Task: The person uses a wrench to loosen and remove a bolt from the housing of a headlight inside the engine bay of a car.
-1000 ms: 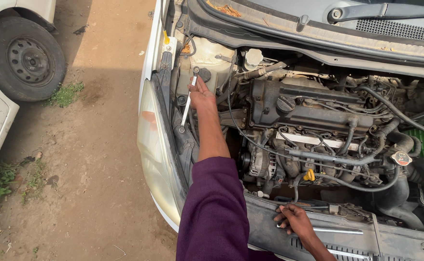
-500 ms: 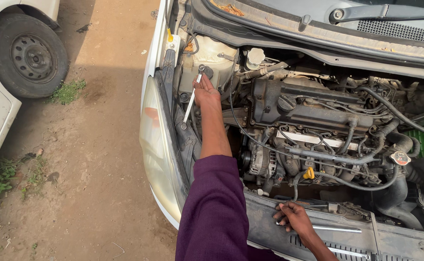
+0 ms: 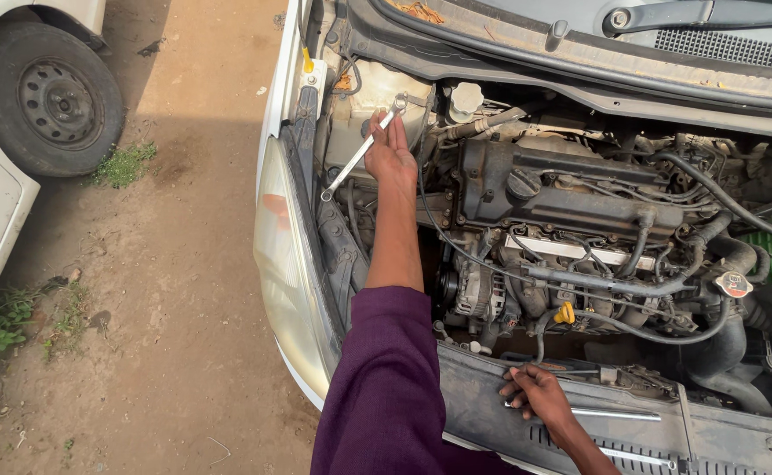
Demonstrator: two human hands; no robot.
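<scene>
My left hand is stretched into the left side of an open car engine bay and grips a long silver spanner. The spanner slants from a ring end near the pale coolant tank down to its other end by the headlight edge. My purple sleeve covers the upper arm. My right hand rests on the dark front panel of the car, fingers curled over a thin silver rod lying along it. The dark engine cover lies between the two hands.
Hoses and cables cross the bay, with a yellow dipstick handle and a radiator cap to the right. The headlight borders bare dirt ground. Another white car's wheel stands at upper left. The wiper and windscreen base run along the top.
My left hand has carried the spanner a little farther up toward the coolant tank. My right hand has stayed on the front panel.
</scene>
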